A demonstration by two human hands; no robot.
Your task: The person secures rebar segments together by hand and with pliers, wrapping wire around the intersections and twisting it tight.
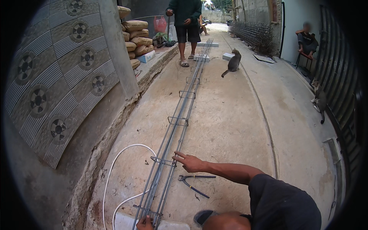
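A long, narrow rebar cage (pixel 178 115) of grey steel rods and square stirrups runs up the concrete ground away from me. My right hand (pixel 190 163) reaches in from the right, its fingers stretched out and touching the cage's right side by a stirrup (pixel 164 161). At the lower edge, my left hand (pixel 145 223) is curled against the near end of the rods; the picture cuts off part of it. Pincers (pixel 194 184) with dark handles lie spread on the ground, right of the cage and below my right hand.
A white hose (pixel 111 172) loops left of the cage. Pale blocks (pixel 201 58) sit under its far part. One person stands beyond; another (pixel 308 40) sits at right. Two cats (pixel 233 62) are nearby. Stacked sacks (pixel 136 36) and a patterned wall (pixel 61 76) line the left.
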